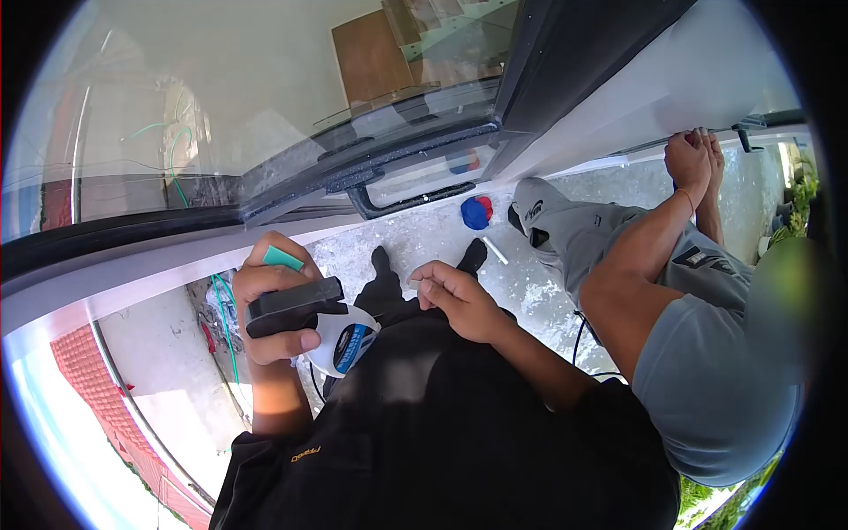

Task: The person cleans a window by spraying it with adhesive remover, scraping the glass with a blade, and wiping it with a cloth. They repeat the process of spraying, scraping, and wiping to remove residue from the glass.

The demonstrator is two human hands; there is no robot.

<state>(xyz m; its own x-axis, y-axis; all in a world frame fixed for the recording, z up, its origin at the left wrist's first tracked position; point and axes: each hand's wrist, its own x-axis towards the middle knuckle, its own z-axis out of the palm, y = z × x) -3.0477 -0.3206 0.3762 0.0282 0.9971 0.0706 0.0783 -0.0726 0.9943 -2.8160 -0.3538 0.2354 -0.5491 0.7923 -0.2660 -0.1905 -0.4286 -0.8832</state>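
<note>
My left hand (274, 300) is closed around the black head of what looks like a spray bottle (340, 340), whose white body carries a blue label. A flat green piece (283, 257) is tucked between the fingers of the same hand. My right hand (464, 300) is in front of my body, thumb and fingertips pinched together. A small pale flat piece (414, 284) shows at those fingertips; its kind is too small to tell. Ahead of both hands is a dark-framed glass window (291, 97) with a black handle (415, 199).
At the right, a co-worker (707, 327) in grey bends forward, both hands (693, 163) at the frame's lower edge near a black latch (749, 137). A red and blue object (476, 213) and a white stick (495, 250) lie on the stained floor (548, 309). Dark cables trail nearby.
</note>
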